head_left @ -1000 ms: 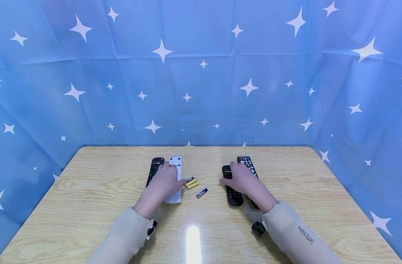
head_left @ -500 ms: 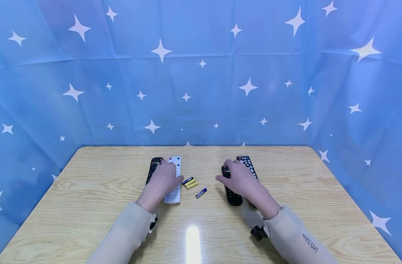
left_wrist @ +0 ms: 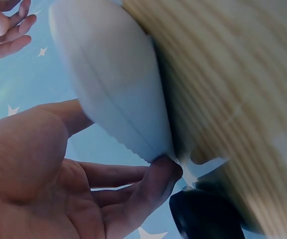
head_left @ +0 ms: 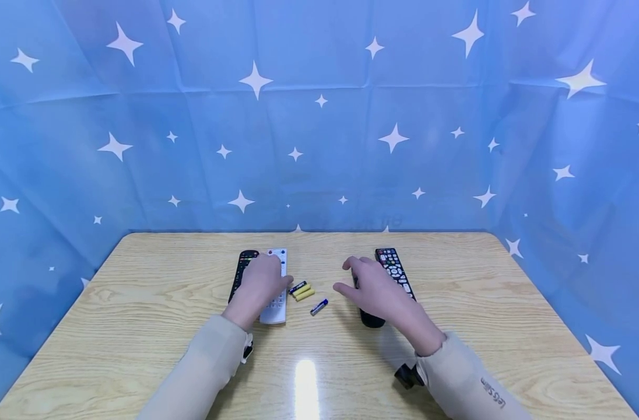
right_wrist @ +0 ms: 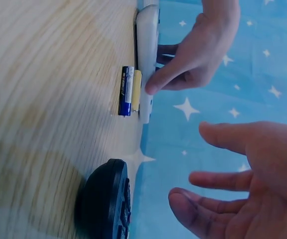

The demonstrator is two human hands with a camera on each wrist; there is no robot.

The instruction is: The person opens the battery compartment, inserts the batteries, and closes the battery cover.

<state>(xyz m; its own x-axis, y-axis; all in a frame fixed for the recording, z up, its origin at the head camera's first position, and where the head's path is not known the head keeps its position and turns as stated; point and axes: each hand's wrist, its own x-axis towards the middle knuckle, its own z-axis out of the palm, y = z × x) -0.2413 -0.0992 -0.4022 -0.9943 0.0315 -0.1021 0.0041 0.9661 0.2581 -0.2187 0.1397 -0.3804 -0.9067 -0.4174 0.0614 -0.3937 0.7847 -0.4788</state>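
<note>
My left hand (head_left: 262, 277) grips the white remote control (head_left: 274, 314) across its width. In the left wrist view, a fingertip (left_wrist: 165, 169) lies at one edge of the white remote and the thumb at the other. Beside it lies a black remote (head_left: 243, 265), partly covered by the hand. My right hand (head_left: 374, 289) hovers over a shorter black remote (head_left: 372, 318), fingers spread and relaxed around nothing. The right wrist view shows that hand apart from the black remote's raised end (right_wrist: 106, 199). A longer black remote (head_left: 395, 271) with white buttons lies just right of it.
Between the hands lie two yellow batteries (head_left: 304, 293) and a dark battery (head_left: 298, 287) side by side. A blue and silver battery (head_left: 319, 307) lies nearer to me. The wooden table (head_left: 157, 303) ends at a blue star-patterned curtain (head_left: 319, 128).
My right hand has shifted left and lifted off the black remotes, exposing more of the longer one. My left hand has stayed at the white remote, its fingers drawing in around it.
</note>
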